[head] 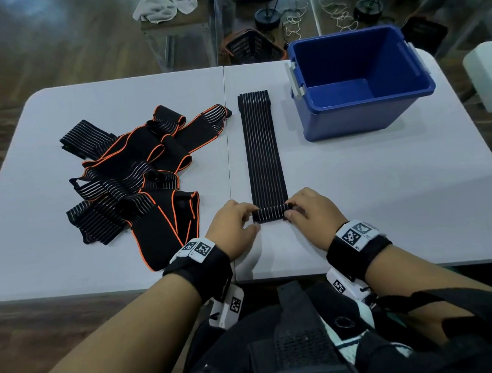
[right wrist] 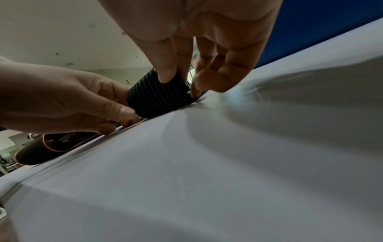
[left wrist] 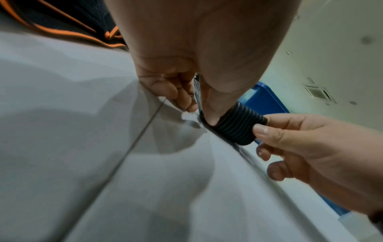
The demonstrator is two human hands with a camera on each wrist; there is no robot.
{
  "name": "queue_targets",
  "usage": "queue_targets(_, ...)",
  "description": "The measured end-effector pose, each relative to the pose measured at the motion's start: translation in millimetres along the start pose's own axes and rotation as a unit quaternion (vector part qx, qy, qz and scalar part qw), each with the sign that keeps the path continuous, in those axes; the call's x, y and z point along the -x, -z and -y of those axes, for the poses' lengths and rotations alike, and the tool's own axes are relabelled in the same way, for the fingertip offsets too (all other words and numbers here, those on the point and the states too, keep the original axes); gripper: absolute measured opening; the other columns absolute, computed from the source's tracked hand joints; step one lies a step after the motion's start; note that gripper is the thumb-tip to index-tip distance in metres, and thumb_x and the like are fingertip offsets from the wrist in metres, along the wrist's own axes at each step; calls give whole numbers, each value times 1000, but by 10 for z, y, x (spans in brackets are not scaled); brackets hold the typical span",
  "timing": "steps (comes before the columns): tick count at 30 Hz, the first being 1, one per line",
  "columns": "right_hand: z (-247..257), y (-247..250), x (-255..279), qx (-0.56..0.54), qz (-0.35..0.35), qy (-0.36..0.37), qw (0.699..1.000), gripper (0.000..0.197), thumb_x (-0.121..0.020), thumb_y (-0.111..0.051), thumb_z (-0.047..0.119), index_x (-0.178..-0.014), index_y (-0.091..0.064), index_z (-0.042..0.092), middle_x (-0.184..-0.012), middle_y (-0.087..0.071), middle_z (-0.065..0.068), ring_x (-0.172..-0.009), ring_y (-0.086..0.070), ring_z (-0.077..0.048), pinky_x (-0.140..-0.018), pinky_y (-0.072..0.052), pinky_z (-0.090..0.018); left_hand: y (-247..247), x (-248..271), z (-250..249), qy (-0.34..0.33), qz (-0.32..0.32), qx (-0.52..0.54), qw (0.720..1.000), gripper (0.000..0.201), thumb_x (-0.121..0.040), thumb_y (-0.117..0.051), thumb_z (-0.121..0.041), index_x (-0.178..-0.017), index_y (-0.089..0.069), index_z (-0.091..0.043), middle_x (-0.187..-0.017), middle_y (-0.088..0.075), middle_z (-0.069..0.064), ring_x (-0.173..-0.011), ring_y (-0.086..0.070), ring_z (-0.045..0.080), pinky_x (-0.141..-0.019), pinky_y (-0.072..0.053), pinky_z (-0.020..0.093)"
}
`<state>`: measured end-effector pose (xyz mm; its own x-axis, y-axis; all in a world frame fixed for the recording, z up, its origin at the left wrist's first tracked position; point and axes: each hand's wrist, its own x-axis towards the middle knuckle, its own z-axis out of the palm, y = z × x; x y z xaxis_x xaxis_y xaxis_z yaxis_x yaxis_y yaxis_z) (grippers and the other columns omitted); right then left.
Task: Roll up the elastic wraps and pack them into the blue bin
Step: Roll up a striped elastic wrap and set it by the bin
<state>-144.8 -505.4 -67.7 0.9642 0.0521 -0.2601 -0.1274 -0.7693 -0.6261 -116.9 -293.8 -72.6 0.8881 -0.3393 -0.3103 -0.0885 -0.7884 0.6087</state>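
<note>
A black elastic wrap with thin white stripes (head: 262, 152) lies stretched straight away from me on the white table (head: 386, 190). Its near end is wound into a small roll (head: 271, 214) (left wrist: 238, 125) (right wrist: 159, 96). My left hand (head: 236, 226) pinches the roll's left end, and my right hand (head: 308, 213) pinches its right end, thumbs and fingers curled round it. The blue bin (head: 360, 83) stands at the far right with nothing showing inside. A tangled heap of black wraps with orange edging (head: 132, 180) lies to the left.
A seam (head: 229, 164) runs down the table's middle, just left of the stretched wrap. Beyond the far edge, on the floor, are black baskets (head: 253, 49), cords and a small bench with towels (head: 166, 7). A white object (head: 489, 79) stands at the right edge.
</note>
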Motion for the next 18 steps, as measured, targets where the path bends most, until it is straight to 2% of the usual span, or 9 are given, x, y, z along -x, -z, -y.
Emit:
queue_targets(2, 12, -13, -14, -17, -9, -8, 1000, 16, -97, -57, 26, -107, -67, 17, -98, -63, 3, -90, -60, -17, -79, -44, -29, 23, -20, -45, 26, -5, 5, 1000, 9, -92, -63, -23, -96, -67, -16, -94, -52, 0, -84, -52, 17, -75, -37, 26)
queue_targets(4, 7, -28, -31, -77, -32, -48, 995, 14, -96, -60, 25, -106, -68, 19, -90, -68, 5, -86, -63, -14, -78, -47, -25, 35, -37, -58, 40, -5, 11, 999, 18, -94, -61, -21, -84, -65, -6, -89, -55, 7, -80, -54, 23, -70, -40, 32)
queue_targets(7, -8, -63, -75, -106, -46, -83, 990, 6, -94, -63, 25, -98, -66, 22, -77, -65, 9, -78, -61, -10, -66, -40, -14, 31, -56, -57, 48, -16, 34, 998, 27, -94, -62, -19, -81, -64, 5, -76, -55, 13, -71, -52, 24, -73, -48, 36)
queue_targets(9, -7, -75, -110, -104, -47, -88, 990, 7, -93, -63, 26, -99, -64, 22, -76, -65, 7, -81, -62, -12, -65, -39, -16, 21, -69, -44, 57, -29, 44, 997, 26, -92, -64, -21, -80, -67, 2, -72, -60, 10, -69, -55, 22, -73, -49, 35)
queue_targets(11, 0, -66, -131, -108, -55, -93, 988, 13, -93, -64, 27, -104, -60, 23, -76, -64, 5, -81, -62, -12, -69, -41, -23, 16, -75, -25, 82, -53, 64, 993, 17, -89, -70, -25, -83, -73, -10, -76, -70, 3, -76, -64, 18, -77, -52, 30)
queue_targets(14, 19, -43, -147, -118, -62, -95, 987, 18, -92, -65, 26, -105, -53, 25, -70, -62, 4, -72, -61, -12, -66, -43, -27, 19, -71, -17, 120, -86, 110, 983, 11, -82, -77, -29, -87, -70, -23, -73, -70, -5, -78, -66, 12, -75, -53, 27)
queue_targets(16, 35, -40, -154, -103, -59, -80, 990, 12, -92, -64, 23, -101, -57, 27, -67, -60, 6, -73, -62, -13, -69, -45, -27, 16, -65, -25, 104, -93, 106, 984, 18, -81, -76, -29, -95, -64, -27, -67, -66, -5, -72, -64, 11, -70, -51, 27)
queue_targets(18, 45, -43, -161, -88, -51, -78, 992, 9, -92, -63, 24, -100, -64, 27, -69, -58, 11, -82, -64, -13, -79, -50, -28, 12, -55, -36, 75, -90, 90, 989, 22, -85, -73, -27, -105, -65, -29, -67, -67, -3, -72, -64, 10, -72, -53, 28)
